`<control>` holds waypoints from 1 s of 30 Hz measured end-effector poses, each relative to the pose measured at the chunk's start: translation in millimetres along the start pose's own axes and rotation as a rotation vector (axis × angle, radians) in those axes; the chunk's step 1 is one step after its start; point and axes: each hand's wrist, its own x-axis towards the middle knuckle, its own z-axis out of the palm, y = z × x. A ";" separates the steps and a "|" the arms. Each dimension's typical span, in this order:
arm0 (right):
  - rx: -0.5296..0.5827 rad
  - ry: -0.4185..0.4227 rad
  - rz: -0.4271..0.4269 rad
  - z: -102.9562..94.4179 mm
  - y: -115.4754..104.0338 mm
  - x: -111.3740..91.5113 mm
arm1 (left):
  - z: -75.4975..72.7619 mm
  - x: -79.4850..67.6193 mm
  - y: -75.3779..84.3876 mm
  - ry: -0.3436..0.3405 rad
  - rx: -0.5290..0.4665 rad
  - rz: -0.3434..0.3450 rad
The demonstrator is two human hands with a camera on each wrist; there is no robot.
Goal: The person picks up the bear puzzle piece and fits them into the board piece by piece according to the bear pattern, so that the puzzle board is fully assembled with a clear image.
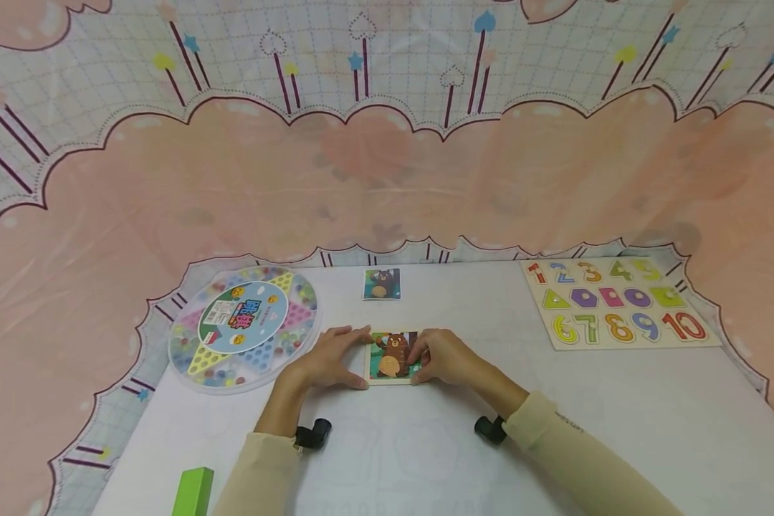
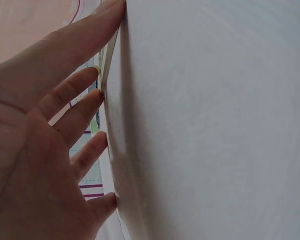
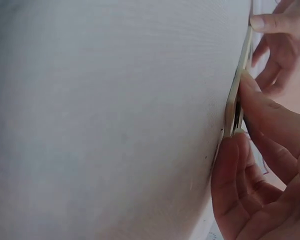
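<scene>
A small square bear puzzle (image 1: 390, 356) with a pale wooden rim lies flat on the white table. My left hand (image 1: 332, 358) rests at its left side, thumb by the near corner and index finger by the far corner. In the left wrist view the left fingers (image 2: 85, 117) are spread and fairly straight. My right hand (image 1: 445, 356) grips the puzzle's right side, with curled fingertips over the picture and the thumb at the near edge. From the right wrist, the thumb (image 3: 265, 102) presses the edge of the wooden board (image 3: 233, 107), fingers beside it.
A matching bear picture (image 1: 382, 284) lies farther back on the table (image 1: 413, 451). To the left sits a round, clear Chinese checkers case (image 1: 245, 328); at the near left is a green block (image 1: 193, 491). A wooden number board (image 1: 619, 304) lies at the back right.
</scene>
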 end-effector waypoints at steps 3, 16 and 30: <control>0.017 -0.019 0.027 -0.9 1.8 1.2 | -0.2 -0.7 0.7 0.000 0.002 0.005; 0.055 -0.066 0.023 -5.0 5.4 2.2 | -1.0 -1.7 2.3 -0.001 0.008 0.008; 0.065 -0.084 0.014 -6.9 6.5 -2.6 | -1.1 -1.0 3.0 0.006 -0.006 -0.006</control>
